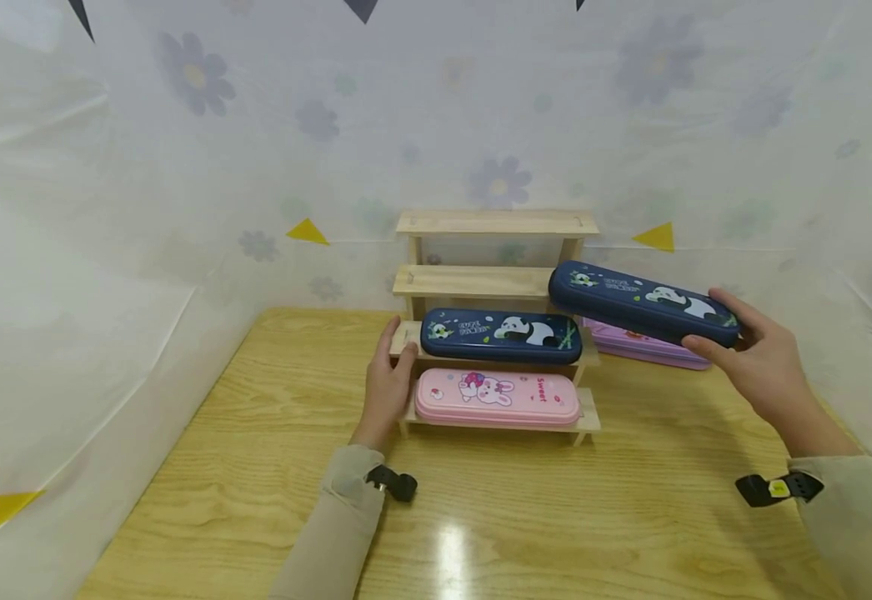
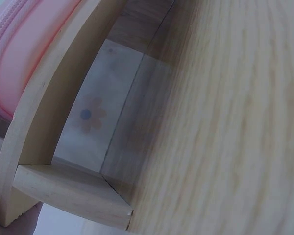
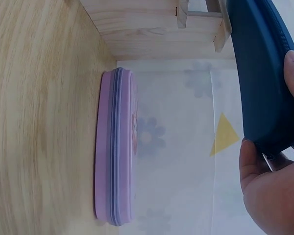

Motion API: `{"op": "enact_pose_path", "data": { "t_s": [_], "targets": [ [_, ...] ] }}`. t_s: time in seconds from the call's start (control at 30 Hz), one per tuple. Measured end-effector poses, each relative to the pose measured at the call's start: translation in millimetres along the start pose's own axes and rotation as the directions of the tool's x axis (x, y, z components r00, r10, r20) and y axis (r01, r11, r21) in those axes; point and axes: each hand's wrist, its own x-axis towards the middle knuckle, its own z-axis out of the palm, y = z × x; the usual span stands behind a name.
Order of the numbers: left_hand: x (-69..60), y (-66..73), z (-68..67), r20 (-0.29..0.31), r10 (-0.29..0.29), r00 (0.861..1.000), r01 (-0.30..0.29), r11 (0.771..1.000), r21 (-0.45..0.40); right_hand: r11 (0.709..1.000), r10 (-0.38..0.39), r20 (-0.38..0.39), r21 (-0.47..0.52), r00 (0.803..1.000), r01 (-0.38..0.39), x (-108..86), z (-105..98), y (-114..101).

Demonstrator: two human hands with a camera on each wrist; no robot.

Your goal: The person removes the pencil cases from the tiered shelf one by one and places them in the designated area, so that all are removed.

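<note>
My right hand (image 1: 769,367) holds a dark blue pencil case (image 1: 638,300) with a panda print by its right end. This case is raised and tilted, its left end at the right part of the second board from the top. My left hand (image 1: 385,392) holds the left side of a stepped wooden display stand (image 1: 498,222). A matching blue panda pencil case (image 1: 499,336) lies on the third board. On the lowest board rests a pink rabbit pencil case (image 1: 496,397), partly seen in the left wrist view.
A purple pencil case (image 3: 114,147) lies on the wooden table (image 1: 256,500), behind and below the raised case. White flower-patterned sheeting (image 1: 436,100) encloses the table at the back and sides. Yellow triangles (image 1: 657,237) mark the sheeting.
</note>
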Motion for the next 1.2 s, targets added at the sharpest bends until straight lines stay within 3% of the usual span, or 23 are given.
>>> {"op": "enact_pose_path", "data": {
  "t_s": [0.4,1.2],
  "targets": [
    [0.1,-0.5,-0.7,0.005,0.013,1.0,-0.013,1.0,-0.009,0.999,-0.018,-0.061,-0.038,0.998,0.015,-10.0,-13.2,14.8],
    [-0.5,1.0,-0.9,0.003,-0.001,1.0,0.001,1.0,-0.002,0.995,0.069,-0.15,-0.067,0.986,-0.08,-23.1,-25.5,31.3]
  ]
}}
